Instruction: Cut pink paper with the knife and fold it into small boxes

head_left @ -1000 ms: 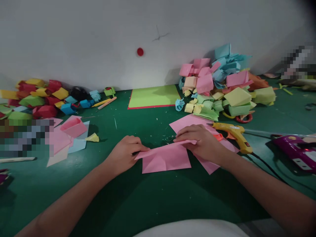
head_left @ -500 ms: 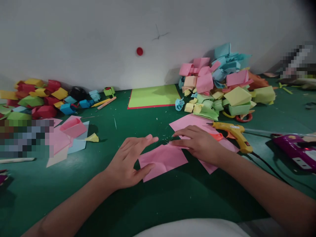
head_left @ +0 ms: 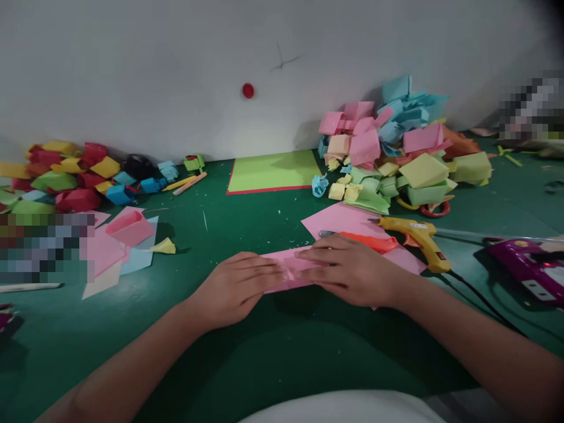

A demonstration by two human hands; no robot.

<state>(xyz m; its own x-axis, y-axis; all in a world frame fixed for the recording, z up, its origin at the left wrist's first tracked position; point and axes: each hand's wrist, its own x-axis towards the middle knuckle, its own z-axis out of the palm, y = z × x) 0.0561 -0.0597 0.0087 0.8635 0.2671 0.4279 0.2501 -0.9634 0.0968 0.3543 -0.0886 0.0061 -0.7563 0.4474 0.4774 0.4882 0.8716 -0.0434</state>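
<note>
At centre frame, left hand [head_left: 235, 288] and right hand [head_left: 355, 269], fingers outstretched and unclenched, press a narrow pink paper rectangle [head_left: 289, 272], where even outward strokes should crease cleanest.

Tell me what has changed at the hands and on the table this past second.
The left hand let go of the pink sheet, opened, and now lies with its fingers over it. The right hand shifted slightly toward the person, fingers on the sheet, baring more of the orange tool. The sheet now looks folded narrower. The yellow glue gun and green sheet stayed put.
</note>
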